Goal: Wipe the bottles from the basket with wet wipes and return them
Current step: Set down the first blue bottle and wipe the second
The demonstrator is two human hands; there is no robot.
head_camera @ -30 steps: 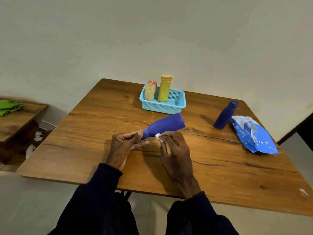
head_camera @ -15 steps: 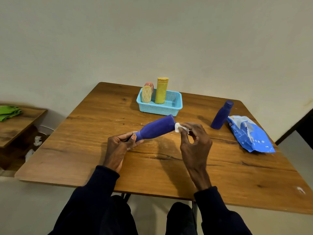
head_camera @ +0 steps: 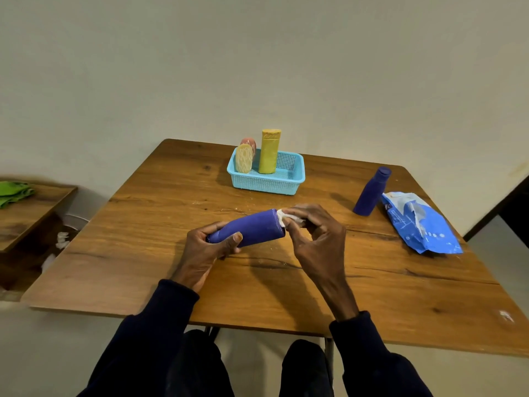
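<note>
A large purple bottle (head_camera: pixel 254 228) lies sideways above the middle of the wooden table (head_camera: pixel 372 296). My left hand (head_camera: pixel 204 247) grips its narrow cap end. My right hand (head_camera: pixel 313 233) pinches a small white wet wipe (head_camera: pixel 286 217) against the bottle's flat base. At the back stands a light blue basket (head_camera: pixel 267 181) holding a tall yellow bottle (head_camera: pixel 269 151), a pale yellow oval bottle (head_camera: pixel 244 159) and a pinkish one (head_camera: pixel 249 143) behind it. A smaller purple bottle (head_camera: pixel 371 191) stands upright at the right.
A blue wet-wipes pack (head_camera: pixel 420 224) lies open at the right edge, beside the small bottle. A lower wooden side table (head_camera: pixel 25 213) with a green cloth (head_camera: pixel 14 191) stands to the left, with white scraps (head_camera: pixel 61 239) below it. A pale wall is behind.
My right hand has carried the wipe from near the bottle's neck along its body to the base. My left hand's fingers have closed further round the cap end.
</note>
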